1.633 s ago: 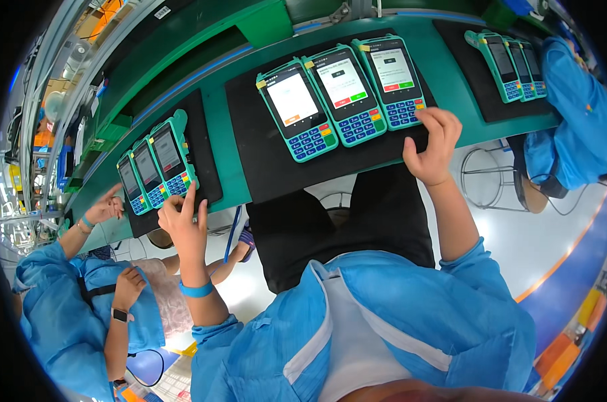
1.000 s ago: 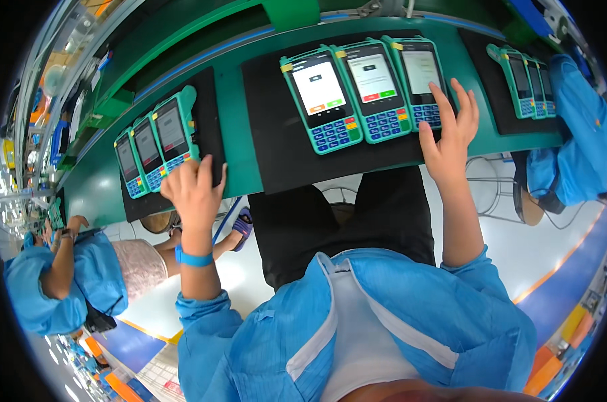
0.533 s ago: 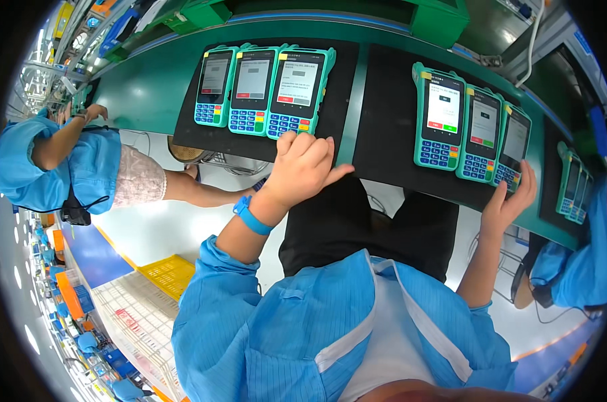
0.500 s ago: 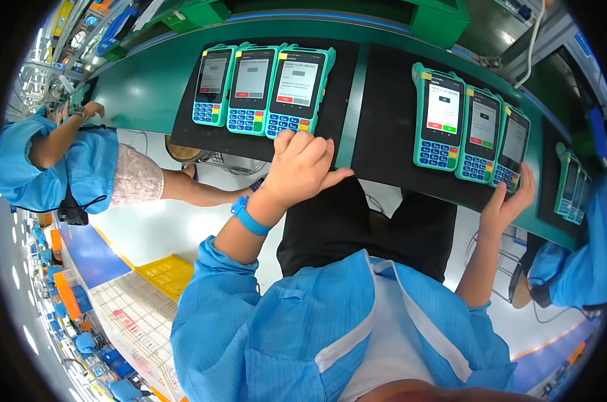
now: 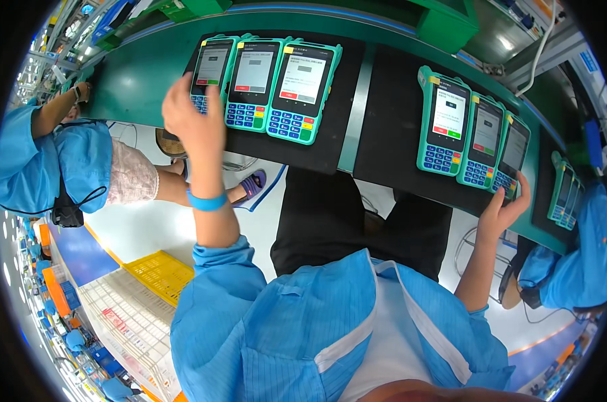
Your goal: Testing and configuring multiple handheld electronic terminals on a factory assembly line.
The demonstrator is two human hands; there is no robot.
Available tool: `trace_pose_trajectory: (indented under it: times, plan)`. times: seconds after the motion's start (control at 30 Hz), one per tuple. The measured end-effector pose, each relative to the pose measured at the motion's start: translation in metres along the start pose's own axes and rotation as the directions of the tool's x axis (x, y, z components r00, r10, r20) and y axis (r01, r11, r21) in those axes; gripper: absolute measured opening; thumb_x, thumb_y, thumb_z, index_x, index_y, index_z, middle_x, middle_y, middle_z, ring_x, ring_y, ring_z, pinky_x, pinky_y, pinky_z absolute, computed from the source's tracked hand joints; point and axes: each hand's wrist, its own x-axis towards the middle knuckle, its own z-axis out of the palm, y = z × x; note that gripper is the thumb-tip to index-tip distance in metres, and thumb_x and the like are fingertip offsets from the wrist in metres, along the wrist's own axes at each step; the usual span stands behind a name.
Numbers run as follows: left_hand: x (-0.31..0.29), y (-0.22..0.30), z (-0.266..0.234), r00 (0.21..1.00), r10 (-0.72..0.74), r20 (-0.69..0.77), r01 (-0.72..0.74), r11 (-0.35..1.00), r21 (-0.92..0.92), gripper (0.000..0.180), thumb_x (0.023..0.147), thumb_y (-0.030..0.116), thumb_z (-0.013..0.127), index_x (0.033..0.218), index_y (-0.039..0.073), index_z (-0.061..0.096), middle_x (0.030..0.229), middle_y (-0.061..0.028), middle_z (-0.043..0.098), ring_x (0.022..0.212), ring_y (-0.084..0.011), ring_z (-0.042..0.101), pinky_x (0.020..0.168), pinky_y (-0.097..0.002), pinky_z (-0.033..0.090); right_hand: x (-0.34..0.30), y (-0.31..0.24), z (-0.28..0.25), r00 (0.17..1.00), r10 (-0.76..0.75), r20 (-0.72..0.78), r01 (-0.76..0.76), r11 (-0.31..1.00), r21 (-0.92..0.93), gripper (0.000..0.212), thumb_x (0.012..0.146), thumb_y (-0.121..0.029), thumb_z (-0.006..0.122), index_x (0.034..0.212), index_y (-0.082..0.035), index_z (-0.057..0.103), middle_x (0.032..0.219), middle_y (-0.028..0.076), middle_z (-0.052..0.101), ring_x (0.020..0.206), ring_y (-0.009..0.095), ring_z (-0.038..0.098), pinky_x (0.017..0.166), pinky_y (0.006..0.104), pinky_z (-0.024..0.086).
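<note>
Three card payment terminals with teal casings stand side by side on the left black mat. My left hand is raised over the leftmost terminal, fingers and thumb apart, covering part of its keypad. Beside it are the middle terminal and the right one, screens lit. Three more lie on the right black mat: a left terminal, a middle one and a right one. My right hand grips the lower end of that last terminal, thumb on one side and fingers on the other.
A metal strip separates the two mats on the green bench. Further terminals sit at the far right, near a person in blue. Another person works at the left. A yellow crate is on the floor.
My left hand has moved left, from the keypad of the third terminal to the leftmost terminal, and its fingers have spread. My right hand stays at the rightmost terminal.
</note>
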Motion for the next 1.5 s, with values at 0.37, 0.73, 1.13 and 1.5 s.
trace_pose_trajectory:
  times: [0.37,0.73,1.13,1.5]
  plan:
    - [0.034,-0.031,0.026,0.806,-0.381,0.452,0.548,0.77,-0.328,0.063,0.095,0.041,0.057,0.131,-0.01,0.049,0.127,-0.0268,0.057,0.119,-0.0315,0.056,0.101,-0.0349,0.041,-0.002,0.001,0.001,1.0,0.016,-0.024,-0.014,0.998,0.063,0.042,0.088,-0.005,0.055,0.128,0.001,0.048,0.13,0.015,0.048,0.122,0.027,0.046,0.106,0.0373,0.033]
    - [0.031,-0.018,0.013,0.814,-0.316,0.488,0.527,0.756,-0.388,0.057,0.094,0.033,0.055,0.137,-0.004,0.045,0.13,-0.0249,0.055,0.122,-0.0291,0.054,0.104,-0.0333,0.038,-0.001,0.002,0.0,1.0,-0.009,-0.008,0.01,0.998,0.061,0.043,0.088,-0.008,0.056,0.129,0.002,0.048,0.127,0.016,0.047,0.118,0.029,0.046,0.104,0.038,0.033]
    - [0.001,-0.004,0.015,0.953,-0.098,0.288,0.219,0.879,-0.425,0.044,0.087,0.019,0.06,0.129,0.004,0.055,0.134,-0.0201,0.053,0.126,-0.0352,0.048,0.104,-0.0423,0.036,-0.001,0.001,-0.001,0.999,0.045,0.003,-0.045,0.997,0.066,0.041,0.088,-0.006,0.055,0.129,0.001,0.048,0.127,0.015,0.046,0.119,0.027,0.046,0.104,0.0376,0.034]
    - [-0.008,0.014,0.0,0.978,0.119,0.171,-0.107,0.991,-0.079,0.026,0.079,0.021,0.061,0.103,0.02,0.072,0.132,-0.0073,0.054,0.135,-0.0343,0.036,0.11,-0.0576,0.016,-0.002,0.001,-0.001,0.999,0.042,-0.007,-0.041,0.996,0.078,0.041,0.088,-0.005,0.055,0.128,0.0,0.049,0.126,0.015,0.047,0.119,0.027,0.046,0.103,0.0373,0.035]
